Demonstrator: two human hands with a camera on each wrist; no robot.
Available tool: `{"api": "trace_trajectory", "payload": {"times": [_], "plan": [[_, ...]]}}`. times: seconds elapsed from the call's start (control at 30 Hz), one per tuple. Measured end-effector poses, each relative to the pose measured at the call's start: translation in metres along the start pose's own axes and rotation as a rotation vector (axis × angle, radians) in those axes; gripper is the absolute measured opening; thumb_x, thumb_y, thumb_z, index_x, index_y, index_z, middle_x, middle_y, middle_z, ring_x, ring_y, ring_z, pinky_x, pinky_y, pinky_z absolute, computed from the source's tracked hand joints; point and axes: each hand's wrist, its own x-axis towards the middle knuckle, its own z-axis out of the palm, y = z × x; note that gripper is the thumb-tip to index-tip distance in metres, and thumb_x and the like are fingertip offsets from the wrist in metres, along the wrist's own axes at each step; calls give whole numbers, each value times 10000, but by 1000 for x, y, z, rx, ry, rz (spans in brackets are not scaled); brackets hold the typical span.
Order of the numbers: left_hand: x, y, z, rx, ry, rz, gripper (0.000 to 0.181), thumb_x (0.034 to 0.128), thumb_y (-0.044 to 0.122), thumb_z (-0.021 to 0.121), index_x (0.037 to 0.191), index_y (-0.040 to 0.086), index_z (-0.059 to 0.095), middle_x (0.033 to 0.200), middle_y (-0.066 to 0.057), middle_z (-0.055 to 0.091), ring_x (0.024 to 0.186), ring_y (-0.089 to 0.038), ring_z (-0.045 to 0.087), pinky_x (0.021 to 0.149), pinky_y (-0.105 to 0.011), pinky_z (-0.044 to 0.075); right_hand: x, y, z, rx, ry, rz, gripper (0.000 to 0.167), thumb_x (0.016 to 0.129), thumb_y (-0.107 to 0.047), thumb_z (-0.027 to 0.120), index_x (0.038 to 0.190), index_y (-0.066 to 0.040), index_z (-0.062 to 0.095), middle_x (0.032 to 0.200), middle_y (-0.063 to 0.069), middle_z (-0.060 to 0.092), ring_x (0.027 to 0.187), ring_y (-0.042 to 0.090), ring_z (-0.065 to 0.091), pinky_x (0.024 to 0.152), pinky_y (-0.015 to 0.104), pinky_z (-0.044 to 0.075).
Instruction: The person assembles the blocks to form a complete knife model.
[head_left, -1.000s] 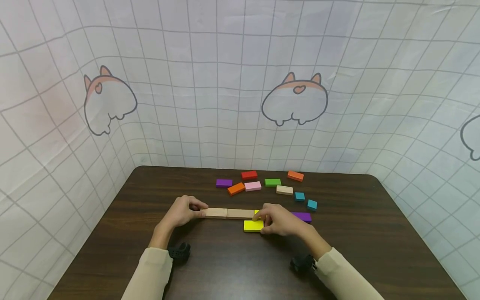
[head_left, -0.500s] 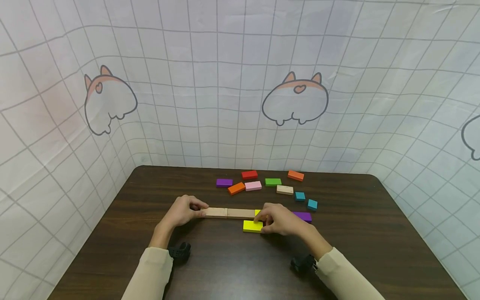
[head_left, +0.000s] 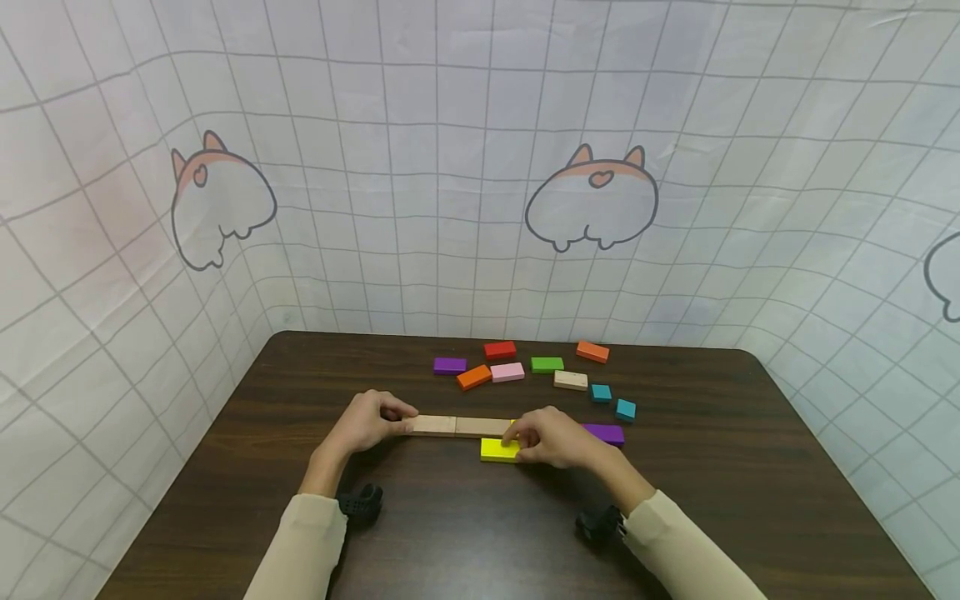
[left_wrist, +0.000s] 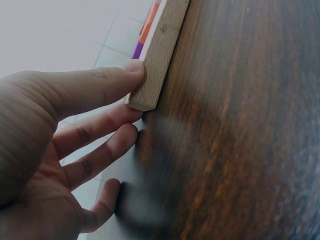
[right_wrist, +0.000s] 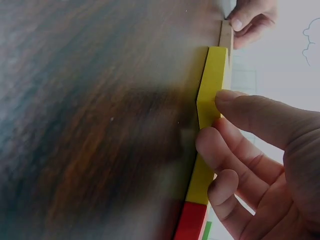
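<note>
At the left end of a line of blocks, my left hand [head_left: 369, 423] pinches a plain wooden block [head_left: 433, 426] between thumb and fingers. A second plain wooden block [head_left: 482, 427] continues the line to the right. In front of this line lies a yellow block [head_left: 497, 451], its right end held by my right hand [head_left: 553, 438]. The right wrist view shows the thumb on its edge and fingers at its end. Another yellow block [right_wrist: 201, 182], mostly covered by the hand in the head view, sits in the line beside a red block [right_wrist: 191, 222]. A purple block [head_left: 604, 434] appears right of my hand.
Behind the line are scattered blocks: purple [head_left: 450, 366], orange [head_left: 474, 377], pink [head_left: 507, 372], red [head_left: 499, 350], green [head_left: 547, 365], plain wood [head_left: 571, 381], another orange [head_left: 592, 352] and two small blue ones. A grid-patterned white curtain [head_left: 420, 208] surrounds the dark table [head_left: 465, 533].
My right hand and the front yellow block have shifted slightly left and closer to the line. The left hand stays at the wooden block's end.
</note>
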Motion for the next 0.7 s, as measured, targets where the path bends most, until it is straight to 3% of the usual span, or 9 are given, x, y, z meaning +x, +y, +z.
{"api": "trace_trajectory", "payload": {"times": [0.7], "plan": [[1,-1,-1,-5,-12,-2,165,876,112,836,1037,143,832,917,22,670,805,-180,561,694,-351,493,14,-7,3,1,18,52,218,917,-65,782,1123,-132,779,770,-80,612,698,105,547,656,281,496]]}}
